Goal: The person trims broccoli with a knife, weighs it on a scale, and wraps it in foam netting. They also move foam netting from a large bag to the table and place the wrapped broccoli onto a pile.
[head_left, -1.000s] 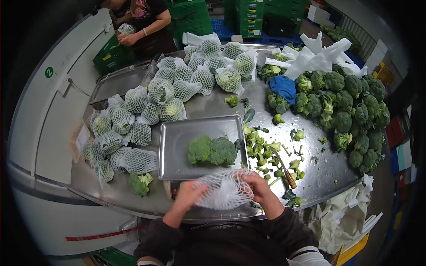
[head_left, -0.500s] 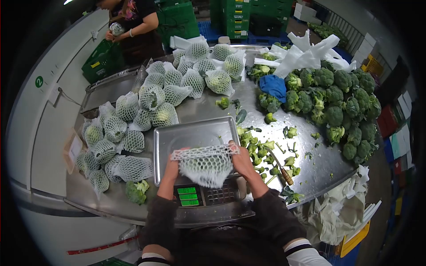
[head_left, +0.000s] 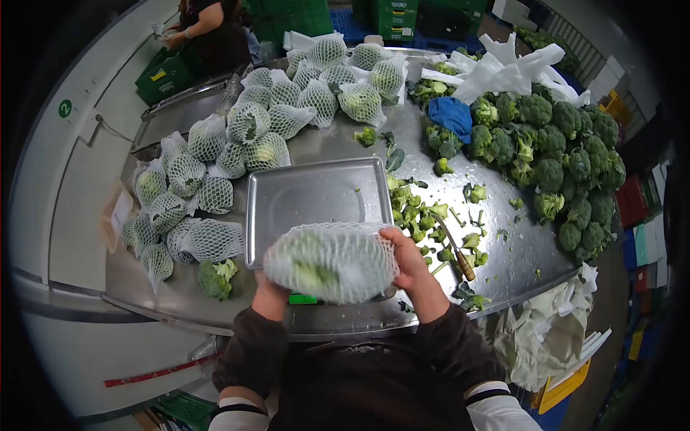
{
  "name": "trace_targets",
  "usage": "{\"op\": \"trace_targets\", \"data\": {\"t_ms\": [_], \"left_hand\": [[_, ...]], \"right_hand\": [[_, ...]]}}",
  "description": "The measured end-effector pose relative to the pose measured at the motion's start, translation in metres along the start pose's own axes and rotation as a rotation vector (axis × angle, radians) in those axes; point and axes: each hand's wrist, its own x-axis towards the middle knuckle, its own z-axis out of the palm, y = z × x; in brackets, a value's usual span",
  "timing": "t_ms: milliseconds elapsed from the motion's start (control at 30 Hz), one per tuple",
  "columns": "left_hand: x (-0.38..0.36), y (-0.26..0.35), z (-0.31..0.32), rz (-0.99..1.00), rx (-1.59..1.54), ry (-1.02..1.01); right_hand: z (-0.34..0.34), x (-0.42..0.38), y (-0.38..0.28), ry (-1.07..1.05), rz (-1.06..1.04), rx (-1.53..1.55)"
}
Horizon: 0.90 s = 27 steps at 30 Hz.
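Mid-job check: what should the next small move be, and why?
Probably shift the netted broccoli left and lay it beside the netted bundles: it already looks bagged, the right hand grips one end, the left hand, partly hidden, is at the other, and similar bundles lie left of the tray.

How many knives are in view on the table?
1. The curved knife lies among the broccoli trimmings, right of the metal tray and apart from the right hand, which holds netted broccoli. Another could be hidden under the trimmings.
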Motion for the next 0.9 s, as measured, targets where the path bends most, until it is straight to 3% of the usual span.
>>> {"op": "trace_targets", "data": {"t_ms": [33,100,167,233,300,367,467,500,567,600,700,767,833,900], "left_hand": [[0.003,-0.013,0.003,0.148,-0.075,-0.133],[0.007,-0.028,0.035,0.288,0.036,0.279],[0.030,-0.022,-0.027,0.194,-0.134,0.159],[0.035,-0.023,-0.019,0.095,-0.299,0.038],[0.040,-0.037,0.007,0.207,-0.260,0.311],[0.028,-0.053,0.043,0.290,-0.229,0.300],[-0.002,-0.061,0.076,-0.043,-0.047,0.237],[-0.012,-0.058,0.072,-0.038,-0.046,0.238],[-0.032,-0.047,0.064,-0.218,0.491,0.182],[-0.038,-0.040,0.067,-0.055,0.696,0.278],[-0.028,-0.019,0.070,0.392,0.936,0.481],[-0.009,-0.016,0.075,0.424,0.972,0.517],[0.011,-0.020,0.085,0.385,0.969,0.568],[0.038,-0.022,0.059,0.486,0.886,0.389]], "right_hand": [[0.004,-0.002,0.002,-0.029,0.066,0.278],[-0.019,0.013,0.013,-0.142,0.060,0.379],[-0.019,0.020,0.018,0.123,-0.024,0.277],[-0.007,0.019,0.017,0.093,-0.020,0.152],[-0.003,0.021,0.015,0.145,-0.019,0.032],[-0.005,0.013,0.012,0.075,-0.026,-0.022],[-0.009,-0.007,0.001,0.186,0.032,-0.528],[-0.017,-0.011,-0.005,0.181,0.033,-0.530],[-0.029,-0.015,-0.017,0.194,-0.161,-0.748],[-0.029,-0.012,-0.022,0.230,-0.300,-0.777],[-0.017,0.012,-0.033,0.292,-0.685,-0.868],[0.000,0.028,-0.033,0.386,-0.926,-1.145],[-0.004,0.058,-0.029,0.411,-0.836,-1.278],[-0.003,0.077,-0.014,0.318,-0.658,-1.192]]}}
